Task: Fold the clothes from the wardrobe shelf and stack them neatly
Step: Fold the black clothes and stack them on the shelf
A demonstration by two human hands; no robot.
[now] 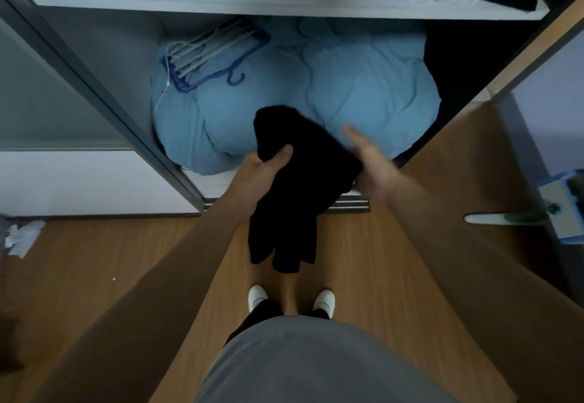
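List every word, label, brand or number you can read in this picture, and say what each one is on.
None: no readable text shows anywhere.
The black garment, held in the left hand, shows no tag or print.
The blue hanger, blue bedding and white shoes carry no visible markings.

The person is wearing a grey shirt [303,361] and dark trousers [252,320]. Both forearms are showing bare, without sleeves. White shoes [257,297] are covering the feet.

A home bedroom: open wardrobe [94,93] with clothes on its shelf [252,4], bedding [363,86] below, wooden floor [94,260]
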